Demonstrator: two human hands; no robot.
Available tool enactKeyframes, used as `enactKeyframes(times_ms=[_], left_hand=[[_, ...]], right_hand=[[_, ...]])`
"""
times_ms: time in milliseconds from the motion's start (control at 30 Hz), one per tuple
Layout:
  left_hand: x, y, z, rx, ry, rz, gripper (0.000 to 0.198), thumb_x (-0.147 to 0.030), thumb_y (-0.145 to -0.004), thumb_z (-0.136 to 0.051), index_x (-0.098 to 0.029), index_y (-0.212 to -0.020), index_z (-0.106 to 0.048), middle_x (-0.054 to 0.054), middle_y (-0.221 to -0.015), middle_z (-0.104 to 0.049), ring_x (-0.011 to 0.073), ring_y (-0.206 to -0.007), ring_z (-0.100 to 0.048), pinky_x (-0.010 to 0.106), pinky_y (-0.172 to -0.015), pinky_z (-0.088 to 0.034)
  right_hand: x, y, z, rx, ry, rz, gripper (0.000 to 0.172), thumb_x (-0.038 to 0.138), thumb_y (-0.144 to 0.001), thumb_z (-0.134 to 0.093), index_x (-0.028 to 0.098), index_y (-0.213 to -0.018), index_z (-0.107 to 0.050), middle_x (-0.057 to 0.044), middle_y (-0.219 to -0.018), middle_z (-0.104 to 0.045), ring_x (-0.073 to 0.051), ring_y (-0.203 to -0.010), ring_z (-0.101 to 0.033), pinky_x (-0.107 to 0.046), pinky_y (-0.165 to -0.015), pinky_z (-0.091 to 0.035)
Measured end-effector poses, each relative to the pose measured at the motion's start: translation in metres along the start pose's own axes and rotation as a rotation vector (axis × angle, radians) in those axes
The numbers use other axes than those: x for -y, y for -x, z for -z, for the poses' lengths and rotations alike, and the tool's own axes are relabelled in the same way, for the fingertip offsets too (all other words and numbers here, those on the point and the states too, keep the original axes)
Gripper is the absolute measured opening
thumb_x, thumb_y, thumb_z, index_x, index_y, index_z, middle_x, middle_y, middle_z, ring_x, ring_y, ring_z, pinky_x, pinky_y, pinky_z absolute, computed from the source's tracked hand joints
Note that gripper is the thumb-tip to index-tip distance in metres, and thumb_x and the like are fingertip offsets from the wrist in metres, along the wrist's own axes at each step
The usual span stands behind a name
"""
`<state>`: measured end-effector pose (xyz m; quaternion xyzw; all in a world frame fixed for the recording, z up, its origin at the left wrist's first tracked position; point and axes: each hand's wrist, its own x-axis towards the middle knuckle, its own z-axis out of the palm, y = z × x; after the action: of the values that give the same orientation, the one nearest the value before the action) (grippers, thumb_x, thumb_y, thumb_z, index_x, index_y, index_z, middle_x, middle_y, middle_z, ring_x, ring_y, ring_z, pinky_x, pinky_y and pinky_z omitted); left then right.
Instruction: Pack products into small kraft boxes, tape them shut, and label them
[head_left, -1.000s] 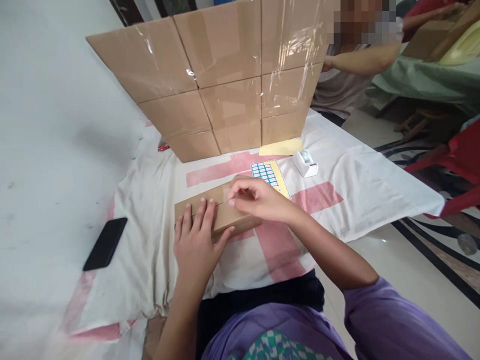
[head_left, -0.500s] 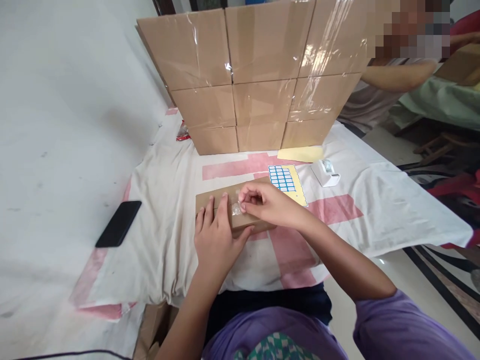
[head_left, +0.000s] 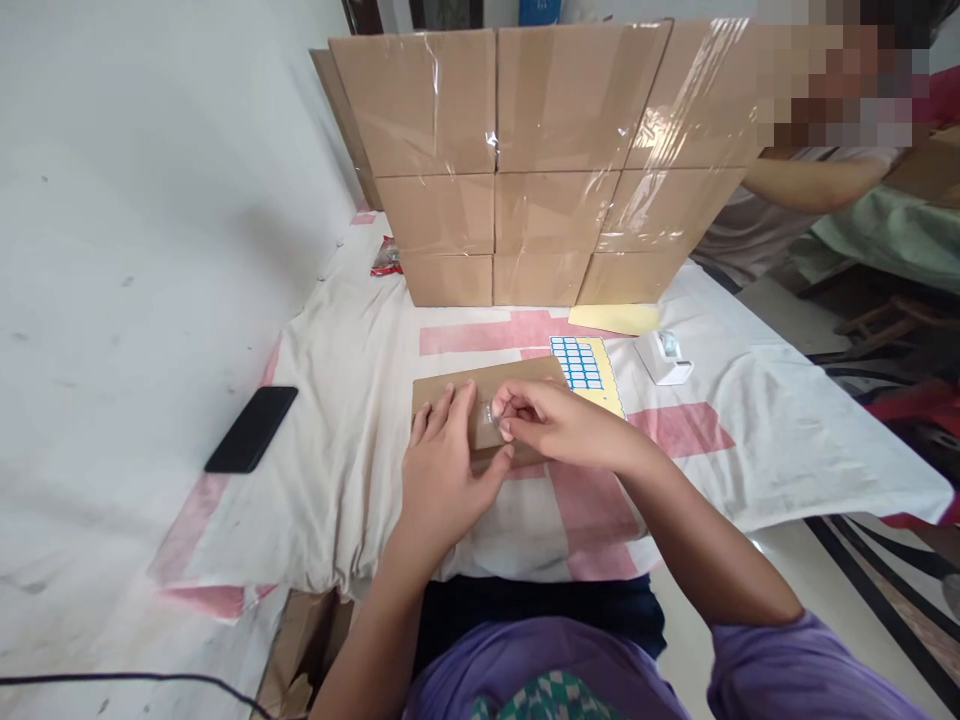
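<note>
Pinching clear tape [head_left: 487, 413], the right hand [head_left: 553, 422] curls over a box [head_left: 483, 438] where the left hand [head_left: 452, 470] lies spread.

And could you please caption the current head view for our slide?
Left hand rests on a cardboard box; right hand curls at clear tape on top.

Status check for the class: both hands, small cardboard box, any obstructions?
Left hand open on small cardboard box. Right hand at clear tape on top, grip unclear. Blue-and-yellow sheet close by; nothing seen blocking hands.

Matt cardboard box [head_left: 525, 376], glossy clear tape [head_left: 487, 412], wrinkled cloth [head_left: 330, 480].
</note>
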<state>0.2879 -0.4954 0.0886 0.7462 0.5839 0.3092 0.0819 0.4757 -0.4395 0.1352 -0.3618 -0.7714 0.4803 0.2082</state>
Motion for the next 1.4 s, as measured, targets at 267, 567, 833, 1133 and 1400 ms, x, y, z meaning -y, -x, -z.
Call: enactKeyframes(times_ms=[267, 567, 833, 1133, 1400], left_hand=[[0.012, -0.042, 0.035, 0.194, 0.423, -0.018, 0.022, -0.028, -0.094, -0.055, -0.025, -0.109, -0.071, 0.001, -0.112, -0.074, 0.0187, -0.103, -0.067, 0.032, -0.087, -0.050], [0.012, -0.042, 0.029, 0.112, 0.463, 0.098, 0.016, -0.029, -0.098, -0.051, -0.023, -0.086, -0.060, -0.003, -0.085, -0.064, 0.0132, -0.079, -0.058, 0.027, -0.070, -0.041], [0.014, -0.045, 0.040, 0.206, 0.531, 0.129, 0.017, -0.032, -0.100, -0.046, -0.024, -0.088, -0.055, -0.002, -0.085, -0.062, 0.0168, -0.088, -0.059, 0.030, -0.076, -0.042], [0.025, -0.096, 0.069, 0.736, 0.203, -0.145, 0.024, -0.033, -0.101, -0.040, -0.022, -0.080, -0.042, -0.004, -0.075, -0.050, 0.0140, -0.069, -0.044, 0.030, -0.066, -0.034], [0.027, -0.125, 0.065, 0.893, 0.145, -0.239, 0.032, -0.038, -0.102, -0.038, -0.021, -0.075, -0.038, -0.004, -0.073, -0.047, 0.0130, -0.066, -0.041, 0.030, -0.062, -0.031]], right_hand=[[-0.002, 0.005, -0.001, 0.005, 0.063, 0.042, 0.007, 0.020, -0.096, -0.051, 0.025, -0.096, -0.055, 0.001, -0.084, -0.065, -0.017, -0.078, -0.058, -0.031, -0.070, -0.044], [0.009, 0.005, 0.002, -0.477, 0.441, 0.026, 0.028, 0.026, -0.095, -0.057, 0.021, -0.120, -0.068, -0.006, -0.091, -0.075, -0.025, -0.084, -0.068, -0.040, -0.076, -0.051], [-0.017, -0.014, 0.001, -0.218, 0.877, 0.081, 0.048, 0.027, -0.107, -0.031, 0.019, -0.149, -0.053, -0.009, -0.159, -0.044, -0.033, -0.150, -0.036, -0.060, -0.121, -0.024], [-0.017, -0.012, -0.004, -0.170, 0.935, -0.001, 0.057, 0.032, -0.102, -0.034, 0.022, -0.158, -0.039, -0.007, -0.165, -0.033, -0.034, -0.153, -0.028, -0.063, -0.123, -0.018], [-0.020, -0.012, -0.007, -0.198, 0.947, 0.018, 0.056, 0.032, -0.102, -0.032, 0.020, -0.156, -0.043, -0.008, -0.164, -0.036, -0.034, -0.151, -0.031, -0.063, -0.122, -0.019]])
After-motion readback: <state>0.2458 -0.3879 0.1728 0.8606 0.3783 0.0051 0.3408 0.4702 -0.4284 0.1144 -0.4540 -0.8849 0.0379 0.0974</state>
